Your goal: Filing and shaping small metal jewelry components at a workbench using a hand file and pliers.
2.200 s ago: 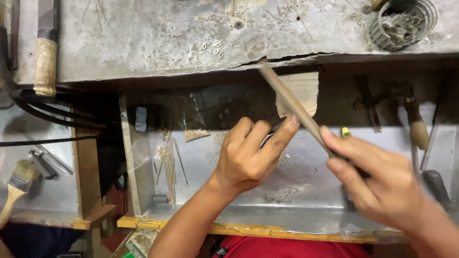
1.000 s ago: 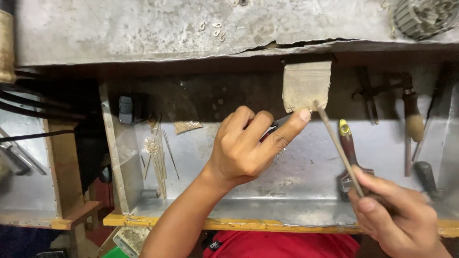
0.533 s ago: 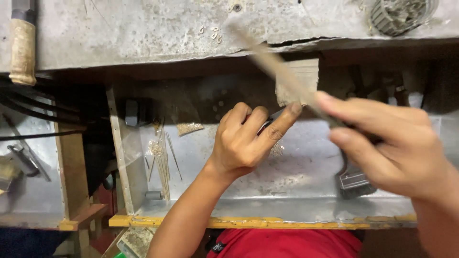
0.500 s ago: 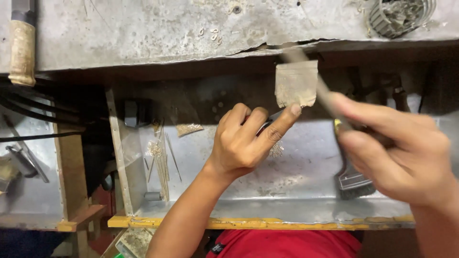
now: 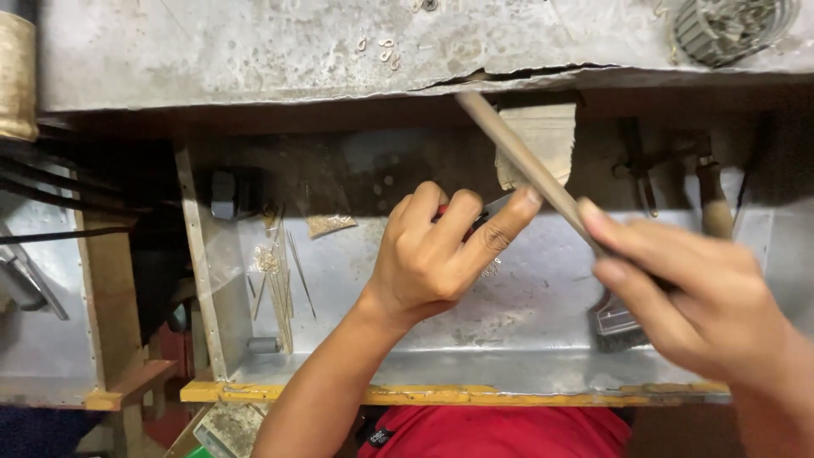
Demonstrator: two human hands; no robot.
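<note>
Grey metal lines the tray [image 5: 509, 373] under the counter [image 5: 254, 51], with thin wire scraps [image 5: 280, 280] lying at its left. The left hand [image 5: 441, 254] is curled around a small red-and-dark piece [image 5: 462, 216], forefinger stretched toward the wooden peg [image 5: 547, 136]. The right hand [image 5: 704, 297] grips a long file [image 5: 526, 165], slanted across the peg; a brush [image 5: 615, 326] lies just below.

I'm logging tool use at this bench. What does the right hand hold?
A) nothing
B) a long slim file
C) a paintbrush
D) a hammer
B: the right hand grips a long slim file that slants up toward the wooden peg.
</note>
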